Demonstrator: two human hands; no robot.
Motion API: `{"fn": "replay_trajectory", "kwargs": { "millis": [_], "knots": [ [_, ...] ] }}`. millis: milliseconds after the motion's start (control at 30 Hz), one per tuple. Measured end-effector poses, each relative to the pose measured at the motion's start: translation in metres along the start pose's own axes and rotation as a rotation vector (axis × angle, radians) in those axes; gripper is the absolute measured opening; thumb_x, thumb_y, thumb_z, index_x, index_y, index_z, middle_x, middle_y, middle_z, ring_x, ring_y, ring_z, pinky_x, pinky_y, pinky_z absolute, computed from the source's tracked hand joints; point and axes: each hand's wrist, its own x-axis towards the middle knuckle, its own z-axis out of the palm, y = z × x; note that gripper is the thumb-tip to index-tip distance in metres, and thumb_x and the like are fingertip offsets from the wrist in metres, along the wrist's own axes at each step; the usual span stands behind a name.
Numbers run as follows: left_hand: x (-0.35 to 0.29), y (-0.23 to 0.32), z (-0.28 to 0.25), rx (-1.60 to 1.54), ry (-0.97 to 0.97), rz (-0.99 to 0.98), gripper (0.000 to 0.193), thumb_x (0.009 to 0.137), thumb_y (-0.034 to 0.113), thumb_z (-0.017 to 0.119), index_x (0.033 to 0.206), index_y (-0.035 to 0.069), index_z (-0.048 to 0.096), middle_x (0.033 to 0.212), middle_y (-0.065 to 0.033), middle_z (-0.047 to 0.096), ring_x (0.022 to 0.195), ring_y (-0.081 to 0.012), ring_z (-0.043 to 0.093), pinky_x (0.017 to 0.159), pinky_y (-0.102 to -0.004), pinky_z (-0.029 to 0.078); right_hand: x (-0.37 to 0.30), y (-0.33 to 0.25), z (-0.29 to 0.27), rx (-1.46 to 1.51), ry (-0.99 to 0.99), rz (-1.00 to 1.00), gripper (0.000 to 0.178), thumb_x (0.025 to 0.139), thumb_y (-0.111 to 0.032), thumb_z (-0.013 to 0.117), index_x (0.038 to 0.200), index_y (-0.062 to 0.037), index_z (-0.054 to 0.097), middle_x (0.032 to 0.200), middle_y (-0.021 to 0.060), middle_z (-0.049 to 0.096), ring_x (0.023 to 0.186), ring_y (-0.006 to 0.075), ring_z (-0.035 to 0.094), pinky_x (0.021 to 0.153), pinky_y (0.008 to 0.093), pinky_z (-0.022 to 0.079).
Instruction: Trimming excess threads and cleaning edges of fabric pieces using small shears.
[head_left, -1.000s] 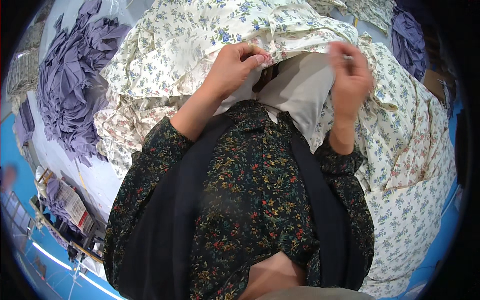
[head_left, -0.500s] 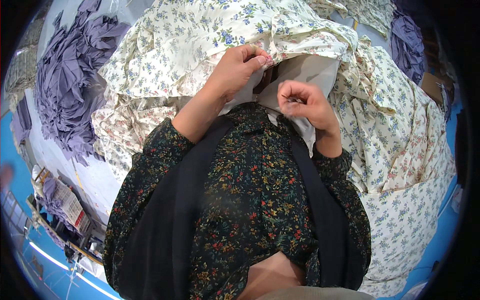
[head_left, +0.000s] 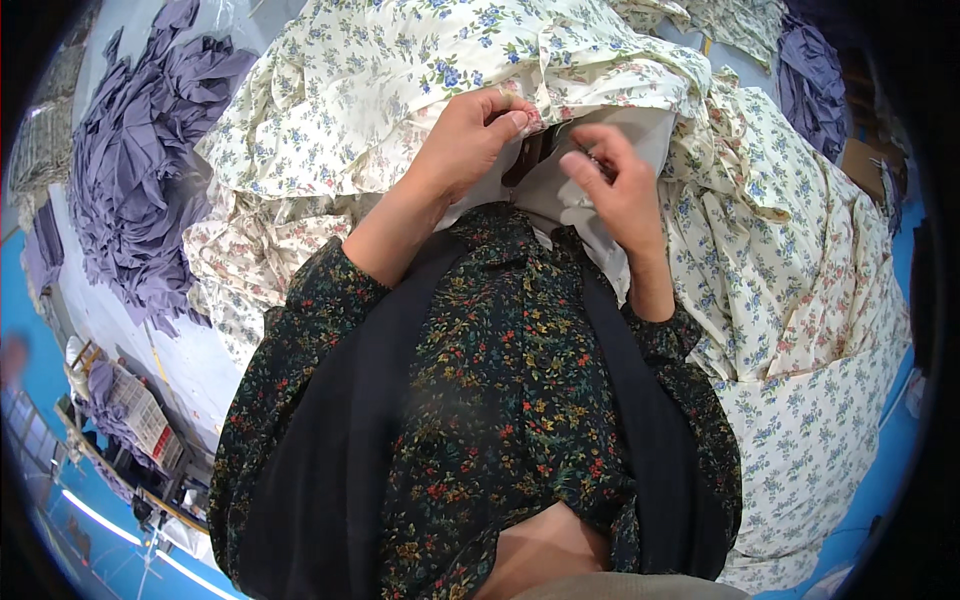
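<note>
A large white fabric with blue and pink flowers [head_left: 440, 75] spreads in folds in front of me. My left hand [head_left: 475, 135] pinches its near edge between thumb and forefinger, where a pinkish patch of the cloth shows at the fingertips. To the right, apart from that edge, my right hand [head_left: 620, 185] is closed round a small dark metal tool [head_left: 597, 165]; the fingers cover most of it, so I cannot tell its exact kind. Below the edge, between my hands, the cloth's plain white underside [head_left: 640, 145] and a dark brown gap are visible.
Crumpled purple cloth [head_left: 140, 160] lies on the pale table [head_left: 110, 270] at the left, and more purple cloth [head_left: 812, 85] is at the far right. Floral fabric [head_left: 800, 440] hangs down at the right over the blue floor. A crate [head_left: 145, 410] stands at the lower left.
My right hand has risen a little and turned upward, nearer the cloth's edge, with the small tool still in it. My left hand keeps its pinch in nearly the same place.
</note>
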Motion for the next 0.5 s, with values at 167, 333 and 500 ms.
{"fn": "replay_trajectory", "kwargs": {
  "millis": [167, 333, 500],
  "knots": [
    [0.003, 0.004, 0.003, 0.022, 0.008, -0.060, 0.019, 0.093, 0.014, 0.060, 0.104, -0.001, 0.065, 0.097, -0.0012, 0.064, 0.089, -0.0080, 0.055, 0.082, -0.0232, 0.043, 0.005, 0.008, 0.013, -0.130, 0.335, -0.276, 0.025, 0.088, -0.026, 0.067, 0.099, -0.0044, 0.063, 0.071, 0.0075, 0.061, 0.060, 0.0199, 0.059, 0.057, 0.0303, 0.046],
    [0.004, 0.007, 0.003, -0.120, -0.016, -0.100, 0.018, 0.093, 0.015, 0.060, 0.103, 0.001, 0.066, 0.094, 0.0002, 0.064, 0.085, -0.0071, 0.053, 0.077, -0.0222, 0.042, 0.011, 0.017, 0.024, -0.413, 0.436, -0.528, 0.021, 0.085, -0.027, 0.069, 0.095, -0.0089, 0.065, 0.074, 0.0050, 0.061, 0.058, 0.0250, 0.058, 0.054, 0.0344, 0.045],
    [0.006, 0.005, 0.002, -0.167, -0.018, -0.132, 0.017, 0.092, 0.014, 0.061, 0.102, 0.001, 0.066, 0.093, 0.0009, 0.064, 0.082, -0.0062, 0.053, 0.075, -0.0216, 0.042, 0.020, 0.017, 0.028, -0.495, 0.452, -0.586, 0.020, 0.085, -0.027, 0.069, 0.094, -0.0099, 0.065, 0.072, 0.0038, 0.059, 0.056, 0.0238, 0.055, 0.051, 0.0332, 0.043]
  ]
}}
